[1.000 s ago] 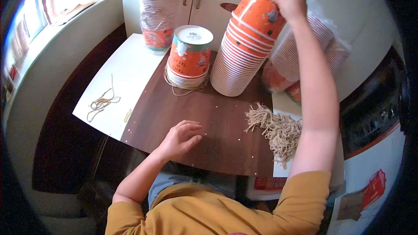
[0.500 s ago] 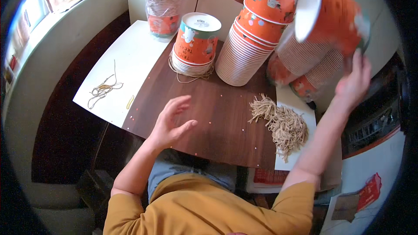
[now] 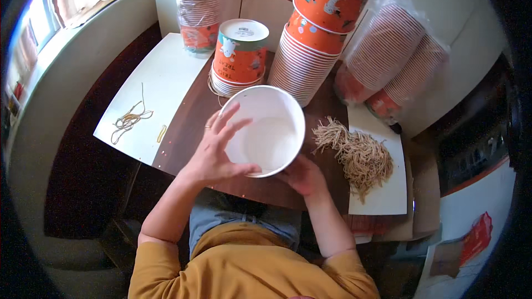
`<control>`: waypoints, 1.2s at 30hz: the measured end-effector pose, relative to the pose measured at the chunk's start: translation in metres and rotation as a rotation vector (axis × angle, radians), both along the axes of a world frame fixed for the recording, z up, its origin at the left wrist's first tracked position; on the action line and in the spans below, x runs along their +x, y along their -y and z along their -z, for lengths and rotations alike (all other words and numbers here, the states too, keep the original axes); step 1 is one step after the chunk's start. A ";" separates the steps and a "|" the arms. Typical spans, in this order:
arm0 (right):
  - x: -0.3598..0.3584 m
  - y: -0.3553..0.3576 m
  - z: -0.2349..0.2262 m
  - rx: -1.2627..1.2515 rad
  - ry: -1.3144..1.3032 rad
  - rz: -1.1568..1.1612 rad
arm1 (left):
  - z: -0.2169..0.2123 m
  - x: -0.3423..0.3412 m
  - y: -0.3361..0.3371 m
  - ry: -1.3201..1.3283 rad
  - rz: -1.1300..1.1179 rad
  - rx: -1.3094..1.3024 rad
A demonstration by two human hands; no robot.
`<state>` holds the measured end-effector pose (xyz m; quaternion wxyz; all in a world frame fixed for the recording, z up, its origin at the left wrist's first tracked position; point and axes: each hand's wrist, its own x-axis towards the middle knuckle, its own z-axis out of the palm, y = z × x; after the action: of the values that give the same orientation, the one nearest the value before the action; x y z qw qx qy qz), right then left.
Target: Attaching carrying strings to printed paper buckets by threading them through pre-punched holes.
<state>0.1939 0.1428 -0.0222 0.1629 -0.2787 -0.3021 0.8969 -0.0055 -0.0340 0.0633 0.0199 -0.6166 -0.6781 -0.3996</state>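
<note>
A paper bucket (image 3: 271, 138) is tilted with its mouth toward me, showing its white inside, over the middle of the brown board. From beneath and the lower right, my right hand (image 3: 305, 176) grips it, most of its fingers hidden behind the wall. At the left rim is my left hand (image 3: 213, 152), fingers spread across the opening; whether it touches the rim I cannot tell. Behind stands a short upside-down stack of orange buckets (image 3: 240, 58) with string round its base. Beside that rises a tall upside-down bucket stack (image 3: 305, 66).
A heap of tan strings (image 3: 366, 160) lies at the right on the board and white panel. Loose cords (image 3: 130, 120) and a small yellow loop (image 3: 161, 133) are on the left white panel. Plastic-wrapped bucket stacks stand back left (image 3: 199, 11) and lean back right (image 3: 382, 50).
My right hand has brought the bucket down from beside the top of the tall stack to the middle, in front of me. My left hand has moved slightly up and right to its rim.
</note>
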 end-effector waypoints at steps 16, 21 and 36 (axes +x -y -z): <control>-0.163 -0.099 -0.027 1.100 0.248 -0.034 | -0.041 -0.043 -0.015 -0.113 -0.405 0.238; -0.195 -0.104 -0.019 1.200 0.292 0.052 | -0.047 -0.109 -0.102 -0.211 -0.538 0.051; -0.192 -0.105 0.006 1.335 0.313 0.065 | -0.042 -0.171 -0.180 -0.073 -0.510 0.001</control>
<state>0.0016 0.2481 -0.0281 0.2813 -0.2537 -0.8017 0.4624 -0.1765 0.1457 0.1051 0.1448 -0.4398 -0.8101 -0.3596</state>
